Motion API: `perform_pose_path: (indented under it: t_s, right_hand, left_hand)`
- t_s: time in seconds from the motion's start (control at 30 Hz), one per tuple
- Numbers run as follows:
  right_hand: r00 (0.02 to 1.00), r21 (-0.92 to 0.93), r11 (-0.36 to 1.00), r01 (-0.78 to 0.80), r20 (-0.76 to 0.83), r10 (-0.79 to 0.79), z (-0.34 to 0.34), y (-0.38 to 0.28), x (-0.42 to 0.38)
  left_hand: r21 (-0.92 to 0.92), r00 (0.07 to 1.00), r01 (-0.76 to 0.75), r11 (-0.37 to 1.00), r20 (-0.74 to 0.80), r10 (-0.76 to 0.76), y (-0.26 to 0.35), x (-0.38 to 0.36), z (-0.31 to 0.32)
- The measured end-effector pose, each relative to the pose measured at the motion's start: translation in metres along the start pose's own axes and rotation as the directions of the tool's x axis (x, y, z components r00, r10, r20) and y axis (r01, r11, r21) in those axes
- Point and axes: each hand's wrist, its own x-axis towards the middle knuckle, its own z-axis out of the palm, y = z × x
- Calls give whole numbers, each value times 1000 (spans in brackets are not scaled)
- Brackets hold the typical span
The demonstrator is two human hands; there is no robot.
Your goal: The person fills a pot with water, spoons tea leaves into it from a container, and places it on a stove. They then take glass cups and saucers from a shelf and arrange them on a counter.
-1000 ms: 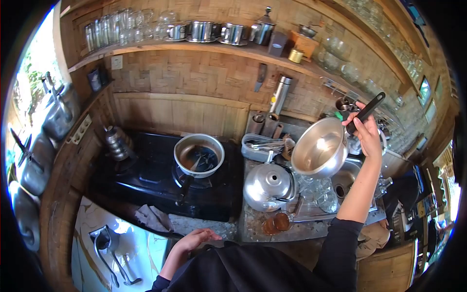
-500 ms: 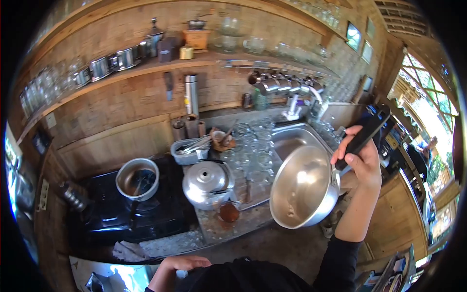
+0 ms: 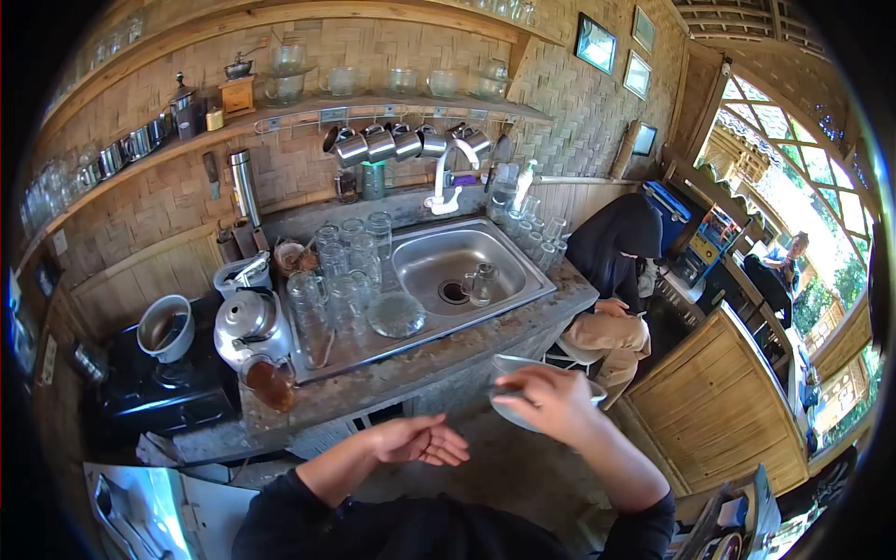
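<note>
Now my right hand (image 3: 551, 401) grips the round silver metal pan (image 3: 523, 373) low at centre frame, off the sink (image 3: 467, 266), my left hand (image 3: 420, 441) open-fingered and empty

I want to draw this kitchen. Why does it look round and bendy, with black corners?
Head view: a fisheye lens curves the shelf and counter; black rings the picture; the window glares bright; the right hand and pan look slightly blurred.

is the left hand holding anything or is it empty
Empty. The left hand hangs open, palm up, fingers spread, below the counter edge, touching nothing.
</note>
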Motion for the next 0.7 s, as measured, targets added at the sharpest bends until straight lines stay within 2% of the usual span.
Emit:
perform_pose_path:
  t_s: [0.1, 0.13, 0.17, 0.23, 0.27, 0.37, 0.43, 0.5, 0.57, 0.63, 0.7]
  right_hand:
    - [984, 7, 984, 178, -31, -177, 13, 24, -11]
    - [965, 23, 965, 261, -31, -260, 17, 32, -14]
    - [961, 48, 960, 277, 2, -277, 20, 39, -15]
    - [933, 127, 925, 358, -82, -350, 34, 53, -9]
    - [930, 125, 922, 367, -85, -359, 43, 64, -7]
    - [896, 133, 887, 443, -89, -435, 72, 103, 4]
    - [857, 110, 851, 514, -22, -515, 88, 129, 20]
    - [864, 154, 854, 498, 6, -504, 101, 154, 36]
    - [853, 169, 848, 502, 62, -518, 111, 182, 53]
    - [840, 214, 837, 504, 104, -532, 113, 212, 69]
    - [817, 308, 792, 527, 73, -572, 109, 244, 86]
  left_hand:
    - [-93, 998, -6, 996, 59, 12, 35, 46, 21]
    - [-86, 999, 1, 996, -34, -4, 47, 55, 29]
    - [-83, 999, -2, 997, -36, -1, 52, 66, 26]
    - [-96, 993, -116, 989, -1, 117, 66, 84, 12]
    - [-105, 976, -151, 983, -175, 131, 73, 92, 9]
    - [-32, 966, -179, 983, -197, 169, 89, 112, -30]
    - [-57, 949, -194, 979, -264, 172, 107, 118, -36]
    - [37, 899, -270, 962, -348, 266, 120, 131, -68]
    - [40, 886, -295, 955, -362, 289, 144, 144, -86]
    - [-131, 908, -321, 938, -323, 265, 168, 153, -99]
    - [-84, 880, -340, 937, -380, 286, 186, 156, -115]
